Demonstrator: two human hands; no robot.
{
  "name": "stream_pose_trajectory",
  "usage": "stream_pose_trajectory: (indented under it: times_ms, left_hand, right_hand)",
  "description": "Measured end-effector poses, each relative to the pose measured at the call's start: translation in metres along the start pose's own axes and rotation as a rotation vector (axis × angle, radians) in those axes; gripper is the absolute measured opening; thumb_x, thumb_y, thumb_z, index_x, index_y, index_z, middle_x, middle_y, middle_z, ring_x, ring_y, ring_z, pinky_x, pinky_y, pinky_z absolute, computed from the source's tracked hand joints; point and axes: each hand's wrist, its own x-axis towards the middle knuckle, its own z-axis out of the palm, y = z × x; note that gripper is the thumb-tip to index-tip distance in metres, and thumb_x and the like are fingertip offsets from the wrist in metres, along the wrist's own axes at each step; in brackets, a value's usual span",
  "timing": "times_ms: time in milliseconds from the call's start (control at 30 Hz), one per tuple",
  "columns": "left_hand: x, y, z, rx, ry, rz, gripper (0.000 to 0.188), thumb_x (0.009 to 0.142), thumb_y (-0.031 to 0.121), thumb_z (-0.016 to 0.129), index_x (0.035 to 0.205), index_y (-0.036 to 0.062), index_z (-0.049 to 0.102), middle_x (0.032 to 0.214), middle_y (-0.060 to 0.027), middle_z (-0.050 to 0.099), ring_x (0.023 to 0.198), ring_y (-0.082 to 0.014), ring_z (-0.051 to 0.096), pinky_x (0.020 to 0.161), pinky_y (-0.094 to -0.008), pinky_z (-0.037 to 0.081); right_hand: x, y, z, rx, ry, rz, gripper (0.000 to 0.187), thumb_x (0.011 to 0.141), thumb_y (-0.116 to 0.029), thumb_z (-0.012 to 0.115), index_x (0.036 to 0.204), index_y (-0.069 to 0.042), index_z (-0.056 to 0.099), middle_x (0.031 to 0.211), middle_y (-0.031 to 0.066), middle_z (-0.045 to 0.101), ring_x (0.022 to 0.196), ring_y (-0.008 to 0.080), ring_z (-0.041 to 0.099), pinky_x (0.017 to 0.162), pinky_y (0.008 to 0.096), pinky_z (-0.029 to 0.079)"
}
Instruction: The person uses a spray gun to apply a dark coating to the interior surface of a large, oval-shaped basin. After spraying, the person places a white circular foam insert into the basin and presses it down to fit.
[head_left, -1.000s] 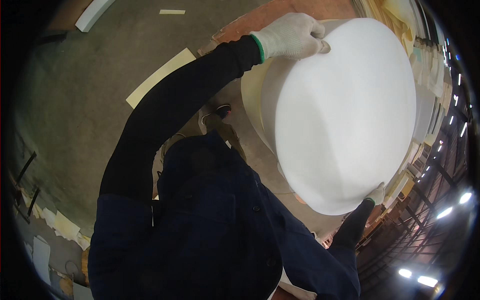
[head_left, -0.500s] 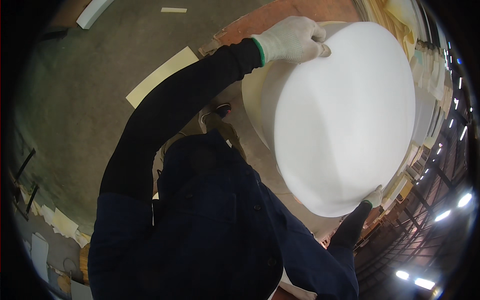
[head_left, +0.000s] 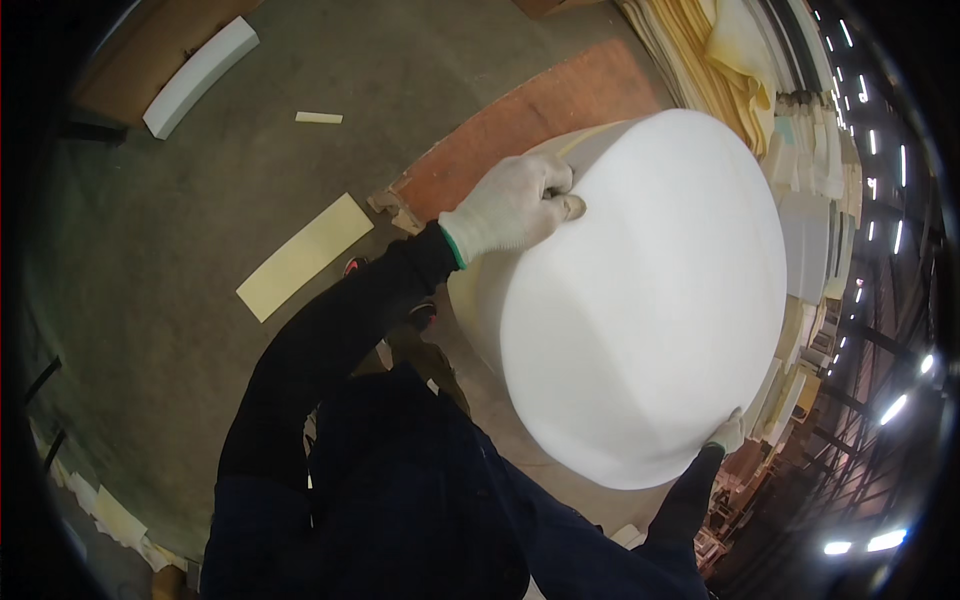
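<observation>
On the concrete floor (head_left: 200, 230) to your left lie a pale foam strip (head_left: 303, 256) and a white foam block (head_left: 200, 76), well clear of you. Your left hand (head_left: 512, 208), gloved, is clamped on the upper edge of the big white foam round (head_left: 650, 300), held up before your chest. Your right hand (head_left: 728, 434) cups its lower rim, only fingertips showing. That shallow grip could slip, and the bulky piece could sag, hiding your footing near the stacked foam sheets (head_left: 800, 200).
</observation>
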Motion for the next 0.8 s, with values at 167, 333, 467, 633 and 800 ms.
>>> stream_pose_trajectory:
  times_ms: [167,333,467,633,800]
  left_hand:
    - [-0.002,-0.001,0.001,-0.006,-0.001,0.018,0.025,0.082,0.016,0.070,0.071,0.0022,0.053,0.083,-0.0094,0.057,0.076,-0.0201,0.056,0.071,-0.0340,0.045]
    - [-0.002,-0.003,0.000,-0.002,0.015,0.013,0.026,0.082,0.017,0.070,0.070,0.0023,0.052,0.082,-0.0088,0.056,0.074,-0.0201,0.055,0.070,-0.0340,0.045]
    - [-0.001,-0.002,-0.001,-0.002,0.014,-0.032,0.027,0.081,0.017,0.071,0.069,0.0024,0.051,0.081,-0.0087,0.056,0.074,-0.0200,0.055,0.070,-0.0338,0.045]
    - [0.002,-0.005,0.000,0.013,0.014,-0.030,0.026,0.081,0.017,0.071,0.070,0.0025,0.053,0.081,-0.0088,0.057,0.074,-0.0196,0.056,0.069,-0.0336,0.045]
    - [0.004,-0.006,0.003,-0.004,0.043,-0.015,0.027,0.082,0.018,0.071,0.069,0.0023,0.053,0.081,-0.0099,0.058,0.074,-0.0211,0.056,0.068,-0.0347,0.045]
  right_hand:
    - [0.007,0.009,-0.001,-0.004,0.000,-0.001,0.047,0.095,-0.036,0.059,0.118,0.005,0.064,0.112,0.0136,0.069,0.097,0.0229,0.063,0.088,0.0309,0.046]
    - [0.010,0.006,0.004,0.007,0.006,-0.013,0.045,0.095,-0.034,0.060,0.115,0.006,0.065,0.110,0.0144,0.068,0.095,0.0221,0.063,0.087,0.0307,0.047]
    - [0.011,0.003,0.007,0.044,-0.002,-0.025,0.041,0.094,-0.031,0.061,0.111,0.006,0.066,0.105,0.0133,0.069,0.090,0.0209,0.062,0.084,0.0305,0.048]
    - [0.012,0.001,0.009,0.060,-0.012,-0.032,0.039,0.093,-0.029,0.063,0.109,0.006,0.067,0.101,0.0123,0.070,0.086,0.0202,0.062,0.082,0.0307,0.048]
    - [0.013,0.001,0.009,0.096,-0.024,-0.018,0.037,0.093,-0.027,0.064,0.109,0.005,0.068,0.099,0.0115,0.070,0.085,0.0194,0.061,0.079,0.0311,0.049]
